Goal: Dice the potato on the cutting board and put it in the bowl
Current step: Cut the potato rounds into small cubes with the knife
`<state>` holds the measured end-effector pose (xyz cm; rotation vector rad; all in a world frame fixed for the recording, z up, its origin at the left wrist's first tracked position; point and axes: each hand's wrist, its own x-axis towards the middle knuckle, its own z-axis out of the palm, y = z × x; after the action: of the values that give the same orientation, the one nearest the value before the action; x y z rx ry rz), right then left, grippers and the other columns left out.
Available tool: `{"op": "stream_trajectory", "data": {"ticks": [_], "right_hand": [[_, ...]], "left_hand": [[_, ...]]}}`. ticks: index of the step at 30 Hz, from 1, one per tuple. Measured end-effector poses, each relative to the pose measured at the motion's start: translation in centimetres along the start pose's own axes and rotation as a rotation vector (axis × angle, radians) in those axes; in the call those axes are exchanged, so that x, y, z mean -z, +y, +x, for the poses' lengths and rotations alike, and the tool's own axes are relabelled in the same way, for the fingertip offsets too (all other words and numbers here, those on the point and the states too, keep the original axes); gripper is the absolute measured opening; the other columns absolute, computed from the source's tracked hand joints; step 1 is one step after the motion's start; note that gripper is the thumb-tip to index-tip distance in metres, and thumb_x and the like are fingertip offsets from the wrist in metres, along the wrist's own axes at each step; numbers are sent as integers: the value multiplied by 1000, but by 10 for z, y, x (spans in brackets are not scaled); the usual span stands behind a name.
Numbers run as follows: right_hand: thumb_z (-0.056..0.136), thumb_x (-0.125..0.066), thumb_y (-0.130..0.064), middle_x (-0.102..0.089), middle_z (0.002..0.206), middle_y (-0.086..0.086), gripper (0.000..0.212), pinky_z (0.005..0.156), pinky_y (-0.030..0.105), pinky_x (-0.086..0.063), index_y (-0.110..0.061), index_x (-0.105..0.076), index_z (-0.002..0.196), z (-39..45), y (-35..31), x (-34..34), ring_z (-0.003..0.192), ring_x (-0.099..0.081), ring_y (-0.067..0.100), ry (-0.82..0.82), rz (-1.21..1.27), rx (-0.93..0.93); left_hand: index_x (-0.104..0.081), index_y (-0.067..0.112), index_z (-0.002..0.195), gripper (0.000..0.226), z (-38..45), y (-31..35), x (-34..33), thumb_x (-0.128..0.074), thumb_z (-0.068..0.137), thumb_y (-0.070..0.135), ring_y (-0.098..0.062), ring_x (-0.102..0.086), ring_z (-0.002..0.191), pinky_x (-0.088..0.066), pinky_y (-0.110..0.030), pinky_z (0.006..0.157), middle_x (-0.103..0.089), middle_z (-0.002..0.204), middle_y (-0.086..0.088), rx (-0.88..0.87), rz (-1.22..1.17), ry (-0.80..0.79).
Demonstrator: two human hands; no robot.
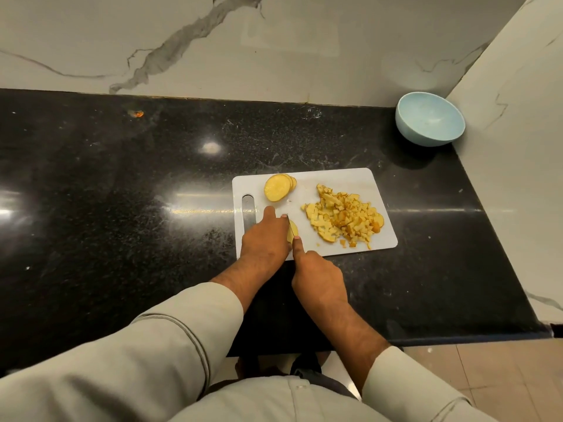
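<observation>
The left hand (264,239) presses a small stack of potato slices (292,231) flat on the white cutting board (341,181), fingers laid over it, the forefinger stretched out toward the board's handle slot. The right hand (316,278) is wrapped round a knife handle hidden in the palm, forefinger extended along the spine of the blade (291,229), which stands just beside the left fingertips. To cut well here, I judge the left fingertips should curl back from the blade and the slices be cut into strips, then turned and crosscut.

Beyond the left fingers, toward the wall, lies a fan of round yellow slices (277,187), uncut. To the right of the blade sits a heap of diced potato (344,219), pale yellow cubes with some orange-brown faces. The pale blue bowl (430,121) stands well apart in the far right corner of the black countertop (122,184); it looks empty.
</observation>
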<state>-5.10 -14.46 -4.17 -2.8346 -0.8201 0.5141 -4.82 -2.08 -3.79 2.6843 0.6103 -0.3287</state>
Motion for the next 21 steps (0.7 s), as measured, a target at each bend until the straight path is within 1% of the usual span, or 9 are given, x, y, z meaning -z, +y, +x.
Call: {"op": "stream_trajectory", "data": {"ticks": [2,4,8,12,17,19,21], "right_hand": [[91,-40,-13,-55,101,8,68,64,37,-38,-22,-11,153,-6,2,-2,88,-61,31,-9,1,-8],[93,-40,-14,-56,105,9,68,64,37,-39,-23,-9,153,-11,5,-4,90,-61,30,-21,2,-18],[94,-39,-14,-56,106,8,69,65,36,-42,-23,-5,153,-27,9,-8,89,-61,27,-37,-1,-36],[96,-38,-15,-57,108,5,67,72,37,-48,-25,-6,153,-44,13,-13,90,-62,24,-33,19,-59],[98,-37,-17,-55,110,4,65,71,33,-47,-26,-3,153,-58,16,-15,90,-61,22,-55,23,-78],[99,-38,-18,-55,111,3,65,74,33,-50,-27,-2,153,-62,17,-13,90,-61,20,-74,23,-89],[99,-38,-19,-54,109,2,65,75,34,-52,-28,-2,153,-66,19,-9,89,-60,18,-78,26,-112]], "left_hand": [[-44,24,138,53,1,-2,-2,-63,89,34,-30,-56,97,-39,-33,64,-35,122,-4,-5,1,3],[-44,25,138,57,3,-4,-4,-66,87,35,-30,-56,99,-39,-33,65,-35,122,-4,-5,-14,5],[-40,24,141,62,4,-6,-9,-67,87,36,-29,-57,100,-40,-32,67,-35,123,-4,-12,-23,25],[-38,24,144,64,4,-8,-11,-66,88,35,-29,-57,102,-43,-34,70,-35,123,-3,-16,-43,25],[-42,23,142,62,6,-10,-9,-68,86,34,-27,-57,105,-46,-36,78,-39,122,-2,-19,-94,20],[-47,19,135,55,5,-12,-9,-69,86,32,-27,-58,102,-45,-36,79,-47,117,-2,-1,-171,28],[-50,18,117,36,4,-14,-10,-67,88,30,-21,-61,92,-42,-31,72,-58,101,3,42,-285,52]]}}
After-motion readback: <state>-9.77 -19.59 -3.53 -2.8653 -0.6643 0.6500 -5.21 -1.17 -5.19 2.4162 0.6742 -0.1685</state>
